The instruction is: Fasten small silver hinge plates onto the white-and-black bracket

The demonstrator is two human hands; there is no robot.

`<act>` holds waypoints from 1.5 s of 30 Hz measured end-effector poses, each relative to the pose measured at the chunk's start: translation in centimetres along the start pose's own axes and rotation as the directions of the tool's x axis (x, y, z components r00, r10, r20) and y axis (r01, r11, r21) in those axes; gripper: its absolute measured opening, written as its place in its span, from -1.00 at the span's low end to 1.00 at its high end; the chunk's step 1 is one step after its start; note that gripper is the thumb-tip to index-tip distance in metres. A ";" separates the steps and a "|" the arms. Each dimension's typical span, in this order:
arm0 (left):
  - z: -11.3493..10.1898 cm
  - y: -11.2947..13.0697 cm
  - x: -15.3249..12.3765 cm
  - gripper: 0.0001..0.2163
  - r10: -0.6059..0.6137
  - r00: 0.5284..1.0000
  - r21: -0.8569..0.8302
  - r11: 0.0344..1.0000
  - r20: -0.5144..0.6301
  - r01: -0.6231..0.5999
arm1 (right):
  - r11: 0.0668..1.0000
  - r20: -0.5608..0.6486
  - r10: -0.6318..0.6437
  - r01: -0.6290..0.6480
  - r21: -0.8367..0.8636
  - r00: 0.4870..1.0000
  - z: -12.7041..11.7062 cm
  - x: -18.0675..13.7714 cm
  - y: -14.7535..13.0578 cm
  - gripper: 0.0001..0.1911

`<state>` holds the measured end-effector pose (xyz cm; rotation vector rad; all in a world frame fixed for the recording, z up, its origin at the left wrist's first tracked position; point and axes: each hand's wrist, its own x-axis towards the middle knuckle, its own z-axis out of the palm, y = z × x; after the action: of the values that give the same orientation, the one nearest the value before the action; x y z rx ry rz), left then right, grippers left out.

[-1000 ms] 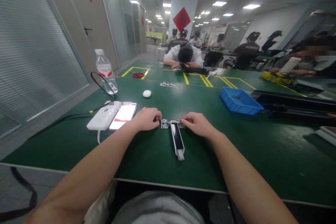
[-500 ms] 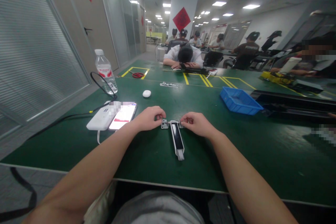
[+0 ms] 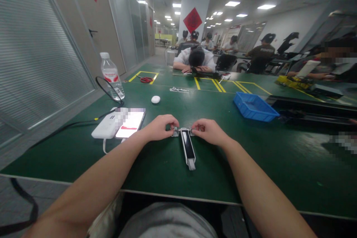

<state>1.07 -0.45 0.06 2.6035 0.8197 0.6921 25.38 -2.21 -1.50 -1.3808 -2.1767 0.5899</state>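
A narrow black part with a silvery frame (image 3: pixel 187 148) lies on the green table (image 3: pixel 251 163), its long side pointing toward me. Small metal brackets stick out left and right at its far end. My left hand (image 3: pixel 160 127) is closed in a pinch on the left bracket (image 3: pixel 175 132). My right hand (image 3: pixel 209 131) is closed in a pinch on the right bracket; its fingertips hide most of that piece.
Left of my hands lie a lit phone (image 3: pixel 131 122) and a white power bank (image 3: pixel 107 127) with a cable. Further back stand a water bottle (image 3: pixel 110 75), a white puck (image 3: pixel 155 99), red scissors (image 3: pixel 146 79) and a blue tray (image 3: pixel 253 106). Other people sit at the far tables.
My left hand has shifted right, from beside the left bracket onto it, and its fingers now cover that bracket. My right hand has hardly moved.
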 end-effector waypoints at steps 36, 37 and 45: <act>-0.3 0.1 0.1 -0.90 -0.099 0.992 0.120 0.989 0.077 0.089 | 1.000 0.011 0.012 -0.012 -0.007 1.000 -0.2 0.0 -0.4 -0.89; -0.4 0.1 0.1 -0.90 -0.096 0.992 0.116 0.989 0.077 0.087 | 1.000 0.012 0.011 -0.011 -0.005 1.000 -0.2 0.0 -0.4 -0.89; -0.4 0.0 0.1 -0.89 -0.102 0.992 0.109 0.990 0.080 0.093 | 1.000 0.015 0.005 -0.005 0.001 1.000 -0.1 -0.1 -0.1 -0.88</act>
<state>0.90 -0.33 0.39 2.6443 0.9744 0.5200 25.44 -2.29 -1.38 -1.3861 -2.1851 0.6050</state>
